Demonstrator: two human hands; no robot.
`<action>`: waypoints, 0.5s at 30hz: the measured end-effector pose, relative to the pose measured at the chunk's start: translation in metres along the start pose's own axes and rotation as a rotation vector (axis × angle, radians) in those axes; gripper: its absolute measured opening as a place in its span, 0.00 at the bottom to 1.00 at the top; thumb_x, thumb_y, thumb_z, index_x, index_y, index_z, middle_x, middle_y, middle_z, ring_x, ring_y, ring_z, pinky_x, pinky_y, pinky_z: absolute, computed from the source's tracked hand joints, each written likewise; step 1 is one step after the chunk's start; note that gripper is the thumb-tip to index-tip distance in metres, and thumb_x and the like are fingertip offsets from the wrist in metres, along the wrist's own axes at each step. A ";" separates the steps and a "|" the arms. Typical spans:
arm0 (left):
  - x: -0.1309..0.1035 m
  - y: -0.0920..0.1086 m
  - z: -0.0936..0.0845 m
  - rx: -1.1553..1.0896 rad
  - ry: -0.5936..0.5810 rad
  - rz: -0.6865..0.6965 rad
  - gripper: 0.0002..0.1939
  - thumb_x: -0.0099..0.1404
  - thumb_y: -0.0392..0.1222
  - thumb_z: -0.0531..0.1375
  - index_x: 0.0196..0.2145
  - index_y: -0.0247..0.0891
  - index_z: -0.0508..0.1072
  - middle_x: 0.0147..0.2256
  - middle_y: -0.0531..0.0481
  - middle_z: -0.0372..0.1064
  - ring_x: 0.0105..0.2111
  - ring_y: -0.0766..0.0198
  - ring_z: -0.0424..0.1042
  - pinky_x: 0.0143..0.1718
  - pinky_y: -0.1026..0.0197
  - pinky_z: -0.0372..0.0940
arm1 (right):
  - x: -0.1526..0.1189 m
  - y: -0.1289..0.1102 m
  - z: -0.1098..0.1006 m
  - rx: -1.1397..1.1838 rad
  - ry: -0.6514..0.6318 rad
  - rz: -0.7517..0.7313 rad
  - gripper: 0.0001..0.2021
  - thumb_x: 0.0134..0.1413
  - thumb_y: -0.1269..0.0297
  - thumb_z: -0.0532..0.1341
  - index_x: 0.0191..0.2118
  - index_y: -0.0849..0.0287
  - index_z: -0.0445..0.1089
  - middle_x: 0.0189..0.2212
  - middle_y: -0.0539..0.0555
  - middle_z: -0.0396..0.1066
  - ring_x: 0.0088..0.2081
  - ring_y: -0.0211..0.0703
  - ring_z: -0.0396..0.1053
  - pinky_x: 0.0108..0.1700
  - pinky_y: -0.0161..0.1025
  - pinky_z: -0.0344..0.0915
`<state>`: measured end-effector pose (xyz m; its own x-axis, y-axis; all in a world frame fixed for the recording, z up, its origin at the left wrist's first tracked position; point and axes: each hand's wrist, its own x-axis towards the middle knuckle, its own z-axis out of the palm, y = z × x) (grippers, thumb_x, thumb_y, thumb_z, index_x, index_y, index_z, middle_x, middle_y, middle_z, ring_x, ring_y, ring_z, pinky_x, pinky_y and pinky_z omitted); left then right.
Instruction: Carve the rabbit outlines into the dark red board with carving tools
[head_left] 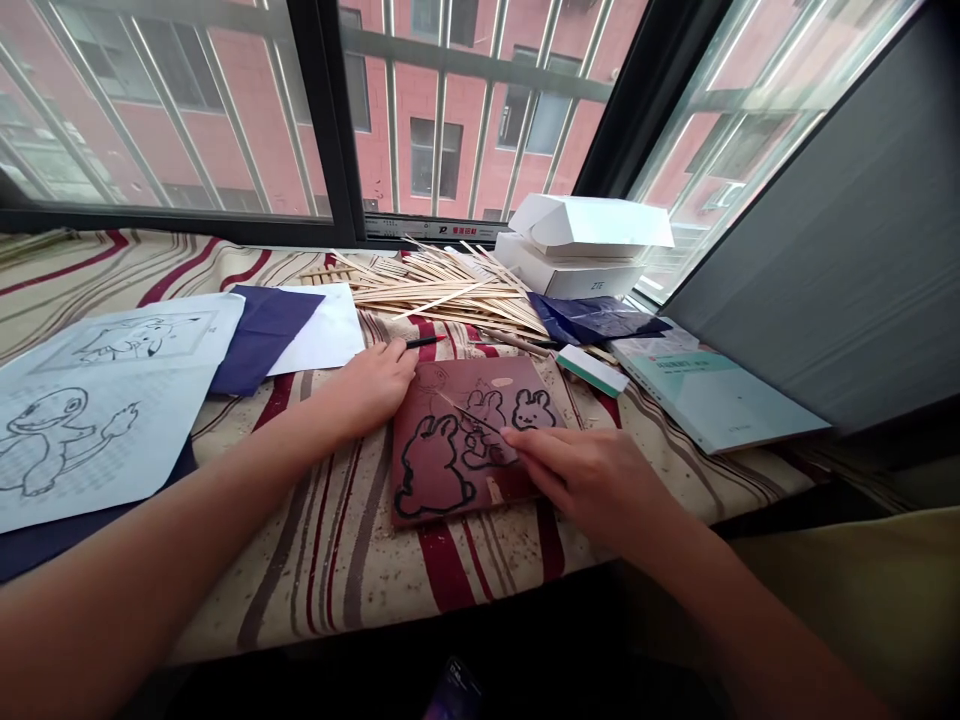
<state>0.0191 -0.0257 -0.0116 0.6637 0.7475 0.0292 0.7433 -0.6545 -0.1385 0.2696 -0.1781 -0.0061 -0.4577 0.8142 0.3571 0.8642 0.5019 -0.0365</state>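
A reddish-brown board [495,490] lies on the striped cloth, with bear and rabbit figures outlined in thick black. My left hand [379,382] is closed at its upper left corner, fingertips against the edge. Right by those fingers is a black pen [426,341] with a red tip; whether they touch it I cannot tell. My right hand [592,475] pinches a thin pointed stick [480,421] over the drawn figures, its tip towards the board's upper left. Small pale patches and a fainter outline also show on the board.
Several drawing sheets [97,420] and dark blue sheets [262,325] lie left. Behind the board are a heap of wooden sticks [450,290] and a white box [570,275]. A green-and-white box [592,371] and a book [720,395] lie right. A phone [454,690] shows below the table's edge.
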 end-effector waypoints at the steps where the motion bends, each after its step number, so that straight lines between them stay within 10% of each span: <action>1: 0.000 -0.001 0.000 -0.029 -0.003 -0.011 0.22 0.74 0.35 0.43 0.53 0.28 0.72 0.52 0.31 0.71 0.52 0.47 0.72 0.58 0.45 0.69 | -0.001 0.001 -0.001 0.020 0.002 0.009 0.13 0.71 0.67 0.57 0.50 0.56 0.80 0.37 0.55 0.84 0.34 0.41 0.80 0.35 0.33 0.66; 8: -0.001 -0.007 -0.005 -0.285 -0.014 -0.210 0.23 0.72 0.46 0.45 0.52 0.32 0.72 0.52 0.35 0.70 0.53 0.48 0.73 0.61 0.44 0.67 | 0.021 0.031 -0.018 0.280 0.105 0.140 0.15 0.70 0.64 0.57 0.52 0.58 0.80 0.44 0.57 0.84 0.43 0.46 0.81 0.46 0.37 0.70; 15: -0.006 -0.015 -0.016 -0.448 -0.072 -0.258 0.27 0.66 0.58 0.45 0.44 0.37 0.74 0.49 0.37 0.76 0.51 0.46 0.75 0.55 0.47 0.68 | 0.111 0.087 0.001 0.255 -0.061 0.256 0.16 0.67 0.64 0.60 0.55 0.62 0.77 0.39 0.57 0.80 0.36 0.43 0.72 0.41 0.38 0.62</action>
<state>0.0052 -0.0221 0.0066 0.4588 0.8862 -0.0641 0.8553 -0.4209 0.3021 0.2939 -0.0435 0.0298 -0.2514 0.9351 0.2498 0.8761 0.3296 -0.3518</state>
